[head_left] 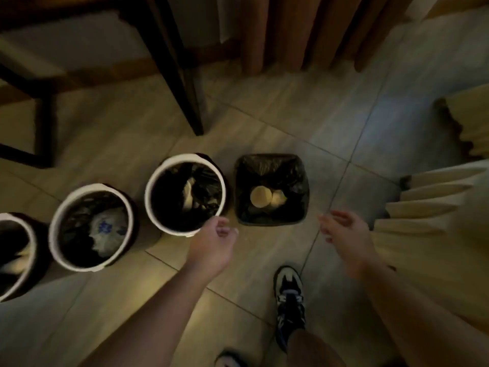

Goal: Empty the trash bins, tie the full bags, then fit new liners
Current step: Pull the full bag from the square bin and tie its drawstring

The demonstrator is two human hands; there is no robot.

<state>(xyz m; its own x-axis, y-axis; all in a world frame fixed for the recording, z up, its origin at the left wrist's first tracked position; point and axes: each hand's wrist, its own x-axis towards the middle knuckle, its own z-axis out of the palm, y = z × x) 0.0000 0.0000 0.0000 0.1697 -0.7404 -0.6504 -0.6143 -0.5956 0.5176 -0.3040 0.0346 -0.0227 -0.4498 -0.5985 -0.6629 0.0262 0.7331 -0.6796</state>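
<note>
Carrying four lined bins (182,157) — beige floor tiles (264,123), dimly lit.

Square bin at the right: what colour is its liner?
Black, a glossy plastic liner; the head view shows it.

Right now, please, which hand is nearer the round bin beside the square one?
Left. The left hand is at the near rim of the round bin; the right hand is past the square bin.

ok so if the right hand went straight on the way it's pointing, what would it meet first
Probably the square bin, at its near right corner: the right hand points toward it with only bare floor between. Its height above the rim is unclear.
</note>
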